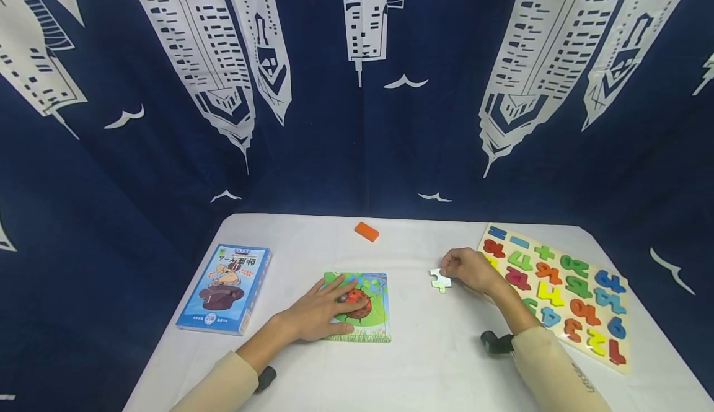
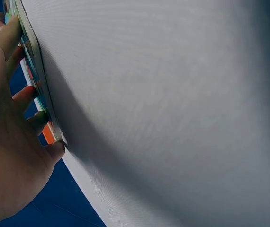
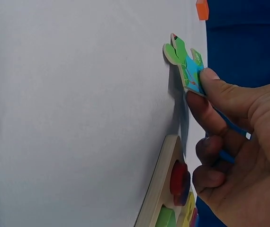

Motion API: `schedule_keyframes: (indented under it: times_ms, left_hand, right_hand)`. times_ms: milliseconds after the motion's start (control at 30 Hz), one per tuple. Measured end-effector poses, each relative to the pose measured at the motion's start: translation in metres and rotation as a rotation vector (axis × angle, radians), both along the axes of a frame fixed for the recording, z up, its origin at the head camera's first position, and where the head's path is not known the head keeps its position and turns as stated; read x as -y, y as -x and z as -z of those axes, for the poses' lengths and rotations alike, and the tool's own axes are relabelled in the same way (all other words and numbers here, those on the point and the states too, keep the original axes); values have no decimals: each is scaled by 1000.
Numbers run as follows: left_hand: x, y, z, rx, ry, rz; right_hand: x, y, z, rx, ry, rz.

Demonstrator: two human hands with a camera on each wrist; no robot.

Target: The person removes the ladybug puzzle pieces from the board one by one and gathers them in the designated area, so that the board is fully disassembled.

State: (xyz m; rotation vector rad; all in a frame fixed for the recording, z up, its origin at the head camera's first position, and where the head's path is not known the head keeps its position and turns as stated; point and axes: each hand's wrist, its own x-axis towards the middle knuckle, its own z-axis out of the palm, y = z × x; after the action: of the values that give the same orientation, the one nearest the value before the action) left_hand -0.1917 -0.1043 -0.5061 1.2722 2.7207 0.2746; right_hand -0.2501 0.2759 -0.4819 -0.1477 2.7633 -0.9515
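My left hand (image 1: 313,314) lies with spread fingers on a square ladybug puzzle (image 1: 376,320), covering its left part. The picture has a red ladybug on green with blue at the upper right. From the left wrist view, the puzzle's edge (image 2: 41,71) appears as a thin slab beneath the fingers. To the right, my right hand (image 1: 471,269) pinches a jigsaw piece (image 1: 440,282) between thumb and forefinger. Seen by the right wrist camera, the piece (image 3: 187,64) is green and blue and is tilted, held by its edge; its other fingers are curled.
A wooden number board (image 1: 558,322) with colourful numerals lies at the right, beside the right hand. At the left is a blue boxed game (image 1: 223,288). An orange block (image 1: 366,232) sits near the far edge of the white table (image 1: 312,375). A dark patterned curtain (image 1: 357,152) hangs behind.
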Motion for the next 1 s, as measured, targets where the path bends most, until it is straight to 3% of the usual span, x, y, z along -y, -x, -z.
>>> schedule_keyframes:
  times_ms: [400,1000]
  left_hand:
    - [-1,0,-1,8,5,4]
    - [0,0,-2,-3,5,0]
  right_hand:
    - [-9,1,1,-71,-98,-56]
    - [-7,2,1,-73,-156,-50]
